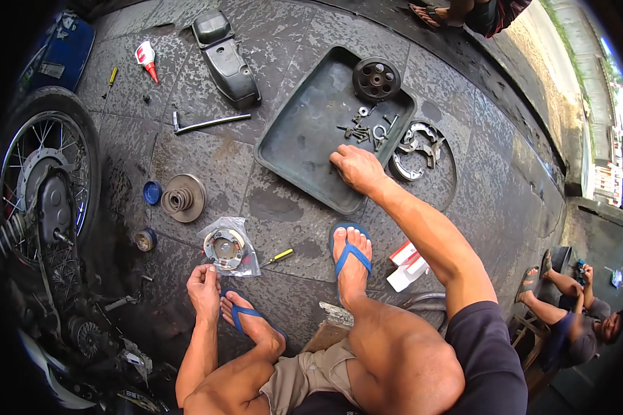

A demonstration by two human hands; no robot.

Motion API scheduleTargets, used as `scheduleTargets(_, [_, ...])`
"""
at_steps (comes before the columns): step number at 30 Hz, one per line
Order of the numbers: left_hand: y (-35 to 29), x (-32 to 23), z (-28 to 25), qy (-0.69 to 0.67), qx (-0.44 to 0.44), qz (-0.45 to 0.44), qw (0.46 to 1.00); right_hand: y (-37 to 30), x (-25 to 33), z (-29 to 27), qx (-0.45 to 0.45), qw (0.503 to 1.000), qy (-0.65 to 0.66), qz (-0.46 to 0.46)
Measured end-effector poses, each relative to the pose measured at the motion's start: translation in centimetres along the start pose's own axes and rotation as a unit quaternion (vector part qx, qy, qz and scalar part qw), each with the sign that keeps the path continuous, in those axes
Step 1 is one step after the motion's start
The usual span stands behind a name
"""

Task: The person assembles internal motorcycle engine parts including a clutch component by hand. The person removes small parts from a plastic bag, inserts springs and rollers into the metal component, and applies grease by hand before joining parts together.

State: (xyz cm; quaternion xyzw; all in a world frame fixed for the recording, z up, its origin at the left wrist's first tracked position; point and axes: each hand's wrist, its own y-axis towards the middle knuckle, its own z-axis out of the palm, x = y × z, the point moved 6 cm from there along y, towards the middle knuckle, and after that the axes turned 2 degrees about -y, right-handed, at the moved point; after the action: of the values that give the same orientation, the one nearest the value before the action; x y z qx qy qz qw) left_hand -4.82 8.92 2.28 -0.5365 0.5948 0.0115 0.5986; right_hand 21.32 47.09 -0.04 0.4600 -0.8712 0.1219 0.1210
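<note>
My right hand (358,169) is over the near right part of a dark green tray (291,114), its fingers curled in. What they hold, if anything, is hidden. Just beyond it in the tray are several bolts (360,133), some washers and a round black clutch bell (376,79). My left hand (204,290) is closed with thumb and fingertips together, at the lower edge of a clear plastic bag (249,268). I cannot make out what is between those fingertips. On the bag rests a round clutch shoe assembly (225,249).
Metal clutch shoes (417,149) and a belt (455,180) lie right of the tray. A pulley (184,198), yellow screwdriver (278,257), wrench (214,123), black cover (227,62) and glue bottle (146,59) lie around. A motorcycle wheel (83,138) stands left. Another person (574,318) sits at right.
</note>
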Motion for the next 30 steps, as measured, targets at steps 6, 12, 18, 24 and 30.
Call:
scheduleTargets(6, [-1.1,-2.4,4.9,0.005,0.107,-0.027,0.994,-1.2,6.0,-0.9,0.003,0.936,0.312,0.162])
scheduleTargets(12, [-3.1,-5.9,12.4,-0.151,0.267,-0.107,0.946,-5.4,17.4,2.3,0.136,0.629,0.729,0.232])
scheduleTargets(18, [-3.7,-4.6,13.1,-0.234,0.298,-0.19,0.906,-6.4,16.9,3.0,0.138,0.696,0.677,0.195])
scheduleTargets(24, [-3.3,-3.4,13.4,-0.229,0.314,-0.211,0.897,-7.5,17.2,2.6,0.152,0.681,0.688,0.201])
scheduleTargets(30, [-3.4,-3.9,12.9,-0.247,0.31,-0.211,0.894,-4.4,10.4,-2.8,0.005,0.927,0.362,0.095])
